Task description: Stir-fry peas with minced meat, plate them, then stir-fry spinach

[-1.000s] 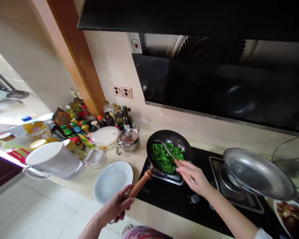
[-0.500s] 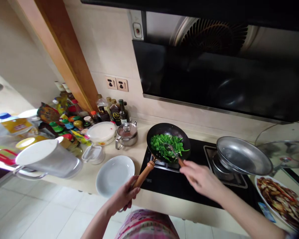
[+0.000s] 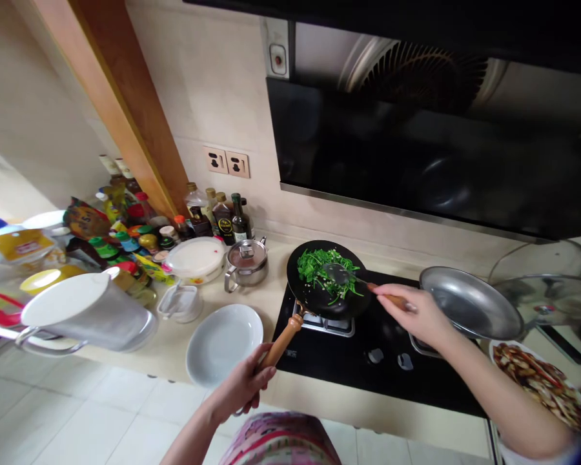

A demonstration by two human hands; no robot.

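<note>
A black wok (image 3: 319, 305) sits over the left burner, its wooden handle pointing toward me. Around the end of that handle my left hand (image 3: 249, 376) is closed. Chopped leafy greens (image 3: 317, 265) with small pale bits lie in the wok, mostly toward its far side. My right hand (image 3: 414, 310) is closed on the wooden handle of a spatula (image 3: 337, 272), whose metal blade rests among the greens. A white plate (image 3: 225, 345) stands on the counter just left of the wok handle.
A steel pan (image 3: 469, 302) sits over the right burner, with a dish of cooked brown food (image 3: 537, 381) beyond it. To the left are a small lidded pot (image 3: 246, 261), a large metal pitcher (image 3: 91, 316), a plastic container (image 3: 180, 302) and several bottles (image 3: 227, 216). The range hood (image 3: 416, 155) hangs above.
My right hand has moved right and farther away with the spatula, uncovering the stove knobs. The greens have shifted toward the wok's far side. My left hand stays on the wok handle.
</note>
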